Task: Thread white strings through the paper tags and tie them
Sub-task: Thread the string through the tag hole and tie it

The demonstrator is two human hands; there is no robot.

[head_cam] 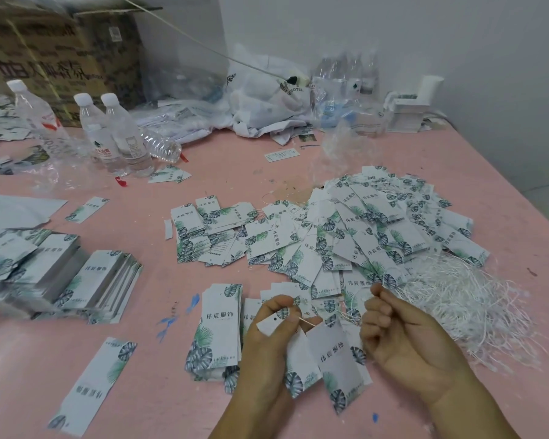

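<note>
Pink table [140, 359] fills the head view, and white paper tags with green leaf print lie on it in several groups. The left hand [271, 331] pinches a small set of tags [327, 356] near their punched hole, fingers curled around them, and they hang down between the two hands. A short piece of string [305, 321] shows at the left thumb, close to the hole. The right hand [396, 331] is just beside, fingers curled with the tips together as if pinching a thin string end, but I cannot tell for sure what it grips. The loose strings [463, 299] lie in a heap on the right, and a big pile [362, 229] of tags lies behind the hands. I judge the step to be threading or tying this set. The next move needs both string ends pulled tight near the hole while the left hand keeps the tags aligned.
</note>
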